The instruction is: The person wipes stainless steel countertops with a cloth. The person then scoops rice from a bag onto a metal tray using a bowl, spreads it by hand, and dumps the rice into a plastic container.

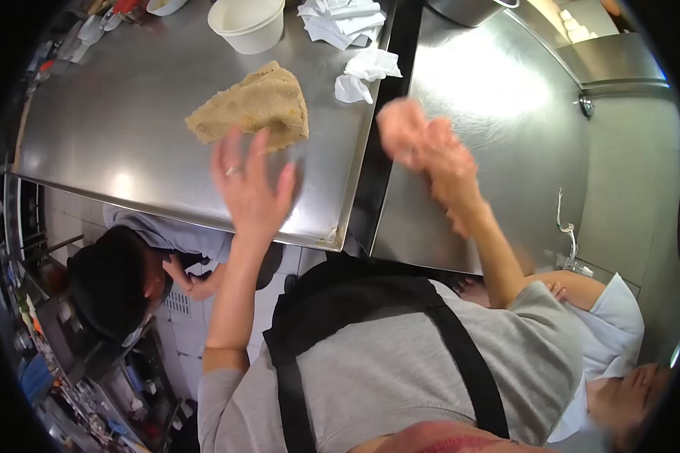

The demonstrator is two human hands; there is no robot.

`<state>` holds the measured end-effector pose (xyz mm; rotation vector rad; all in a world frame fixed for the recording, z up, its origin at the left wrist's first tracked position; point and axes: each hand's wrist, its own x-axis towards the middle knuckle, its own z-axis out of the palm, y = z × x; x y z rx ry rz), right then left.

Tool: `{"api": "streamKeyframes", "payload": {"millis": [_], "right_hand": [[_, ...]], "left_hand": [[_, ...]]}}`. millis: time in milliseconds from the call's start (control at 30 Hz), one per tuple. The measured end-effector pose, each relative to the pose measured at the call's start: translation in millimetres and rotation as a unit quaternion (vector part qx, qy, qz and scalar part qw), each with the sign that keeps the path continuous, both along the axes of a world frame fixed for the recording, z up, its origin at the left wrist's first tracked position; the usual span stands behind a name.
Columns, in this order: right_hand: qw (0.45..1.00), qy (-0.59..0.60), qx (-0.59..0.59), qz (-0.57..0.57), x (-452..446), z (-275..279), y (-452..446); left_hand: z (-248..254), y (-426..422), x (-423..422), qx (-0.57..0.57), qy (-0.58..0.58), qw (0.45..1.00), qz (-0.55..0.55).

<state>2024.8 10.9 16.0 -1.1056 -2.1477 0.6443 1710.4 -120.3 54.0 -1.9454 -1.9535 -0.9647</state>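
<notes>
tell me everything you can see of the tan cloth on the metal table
The cloth is tan, thick-looking and slightly rough, folded unevenly into a lopsided wedge, with a shadowed dent near its lower edge. It lies on the table, nearer the person than the white tub. The left hand overlaps its near edge; whether they touch is unclear.

Apparently free tabletop (113,124) left of cloth (261,98) and tub (255,36)

Cloth (253,102) on left counter (121,136); bowl (248,38) behind it. Papers (344,23) right of bowl, tissues (374,65) nearer, by that counter's right edge. 2nd counter (499,151) to right; pot (468,13) at its far end. Left hand (255,185) at cloth's near edge, right hand (438,149) above 2nd counter.
</notes>
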Motion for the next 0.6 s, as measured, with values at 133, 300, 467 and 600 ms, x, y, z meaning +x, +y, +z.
{"api": "streamKeyframes", "payload": {"millis": [133, 300, 467, 600], "right_hand": [[0.896, 0.32, -0.273, 0.138, -21.7, 41.8, 29.6], [0.949, -0.258, -0.052, -0.172, -35.6, 69.8, 72.8], [0.959, -0.199, 0.191, 0.063, -44.8, 54.4, -111.3], [0.961, -0.24, 0.044, -0.132, 60.0, 33.1, -96.8]], "left_hand": [[16.8, 87.6, 38.0, 0.005, 0.067, 0.986, -0.151], [-18.0, 134.0, 61.0, -0.122, 0.061, 0.968, -0.212], [2.1, 57.3, 41.6, -0.018, -0.06, 0.966, -0.252], [-7.5, -24.3, 9.3, -0.009, -0.127, 0.979, -0.161]]}}
